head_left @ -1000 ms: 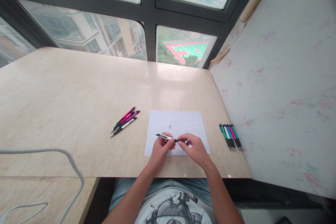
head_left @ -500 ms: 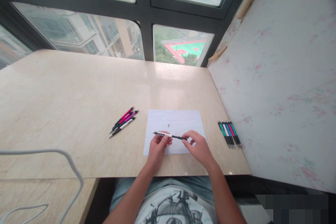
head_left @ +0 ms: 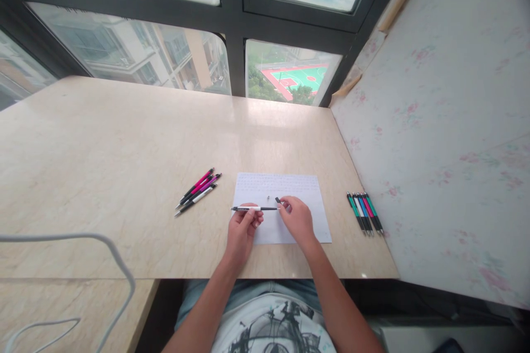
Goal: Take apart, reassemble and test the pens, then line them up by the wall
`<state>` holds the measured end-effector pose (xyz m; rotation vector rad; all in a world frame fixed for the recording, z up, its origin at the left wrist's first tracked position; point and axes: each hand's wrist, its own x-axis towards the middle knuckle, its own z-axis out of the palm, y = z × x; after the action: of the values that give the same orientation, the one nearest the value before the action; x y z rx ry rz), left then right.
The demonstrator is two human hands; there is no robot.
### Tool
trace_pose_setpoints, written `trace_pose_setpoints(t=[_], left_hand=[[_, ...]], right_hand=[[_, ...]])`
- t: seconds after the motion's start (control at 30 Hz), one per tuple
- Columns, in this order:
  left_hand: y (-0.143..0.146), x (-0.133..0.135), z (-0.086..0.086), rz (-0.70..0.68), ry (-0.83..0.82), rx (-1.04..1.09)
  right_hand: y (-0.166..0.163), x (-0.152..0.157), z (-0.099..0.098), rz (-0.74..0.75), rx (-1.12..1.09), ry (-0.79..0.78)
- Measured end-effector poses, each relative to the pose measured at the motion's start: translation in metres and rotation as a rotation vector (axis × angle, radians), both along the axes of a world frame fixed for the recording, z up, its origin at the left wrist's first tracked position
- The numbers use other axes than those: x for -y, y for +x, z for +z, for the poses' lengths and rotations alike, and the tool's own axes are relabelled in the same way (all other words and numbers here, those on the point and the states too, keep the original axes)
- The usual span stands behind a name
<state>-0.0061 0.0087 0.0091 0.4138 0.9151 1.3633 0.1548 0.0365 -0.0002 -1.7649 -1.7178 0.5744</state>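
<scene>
My left hand [head_left: 240,229] is closed around the white barrel of a black-and-white pen [head_left: 252,208], held level above the paper [head_left: 306,182]. A thin dark shaft runs from the barrel to the right, with its tip close to the fingers of my right hand [head_left: 298,219]. Between the thumb and fingers of that hand is a short black piece [head_left: 277,199] that looks like the pen's grip sleeve. Whether those fingers also touch the shaft's tip cannot be made out. A tiny grey part [head_left: 268,198] lies on the paper, just left of the black piece.
Several pink, purple and white pens [head_left: 199,192] lie in a loose bunch on the tabletop [head_left: 124,154], left of the paper. To the right, several pens [head_left: 364,213] lie side by side near the wall [head_left: 439,176]. A grey cable [head_left: 111,256] loops at lower left.
My right hand has moved left and slightly up, and now pinches the short black piece apart from the pen. A thinner shaft shows at the pen's right end. The left hand shifted slightly left.
</scene>
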Motion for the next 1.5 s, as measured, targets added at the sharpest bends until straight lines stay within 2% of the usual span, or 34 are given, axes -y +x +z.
trace_pose_setpoints(t=[0.13,0.23,0.57,0.7,0.9,1.0,1.13,1.27,1.5], left_hand=[[0.0,-0.001,0.0,-0.003,-0.006,0.051],[0.0,-0.001,-0.001,-0.006,-0.008,0.045],[0.001,0.001,0.001,-0.066,-0.008,-0.034],[0.003,0.001,0.002,-0.136,0.032,-0.107],[0.003,0.003,-0.001,-0.204,0.078,-0.193],[0.001,0.003,-0.003,-0.243,0.113,-0.221],[0.0,0.003,-0.005,-0.299,0.175,-0.246],[-0.001,0.003,-0.005,-0.309,0.206,-0.242],[0.0,0.004,-0.004,-0.27,0.113,-0.236]], right_hand=[[-0.016,-0.014,-0.002,-0.031,0.038,0.013],[-0.016,-0.015,-0.004,-0.017,0.02,0.032],[0.02,0.028,-0.014,-0.056,-0.166,0.118],[0.028,0.032,-0.016,-0.068,-0.203,0.12],[0.028,0.031,0.001,-0.049,-0.356,0.063],[0.023,0.032,0.016,0.069,-0.474,0.005],[0.017,0.033,0.029,0.236,-0.415,-0.062],[0.018,0.033,0.034,0.258,-0.375,-0.048],[0.016,0.038,0.033,0.245,-0.338,0.069]])
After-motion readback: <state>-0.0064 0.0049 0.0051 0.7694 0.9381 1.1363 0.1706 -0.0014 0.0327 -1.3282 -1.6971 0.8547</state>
